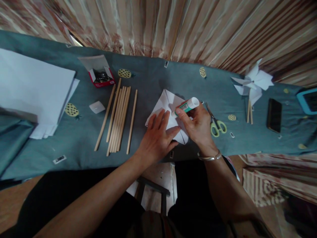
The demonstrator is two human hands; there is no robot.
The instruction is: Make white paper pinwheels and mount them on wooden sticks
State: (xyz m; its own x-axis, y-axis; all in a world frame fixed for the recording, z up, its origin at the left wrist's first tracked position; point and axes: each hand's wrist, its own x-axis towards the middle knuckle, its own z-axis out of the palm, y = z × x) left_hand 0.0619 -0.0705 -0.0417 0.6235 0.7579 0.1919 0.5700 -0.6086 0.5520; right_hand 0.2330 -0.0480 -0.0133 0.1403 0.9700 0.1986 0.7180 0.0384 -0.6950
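While left hand [156, 135] lies spread, fingers pressed onto white paper [174, 123], right hand [199, 124] has grip pinching glue stick [189, 104], tip angled down to paper's middle, looks like touching. Paper's mid-bench [148, 72], near edge. Wooden sticks [121, 119] off left, scissors [216, 121] just right of right hand, pinwheel [260, 81] far right. My guess on handling: paper super light, floppy, easily wrinkled if glue drags, so pin flat close by. Glue stick probably light, stiff, bit slick; hold by barrel, fingers off sticky tip.
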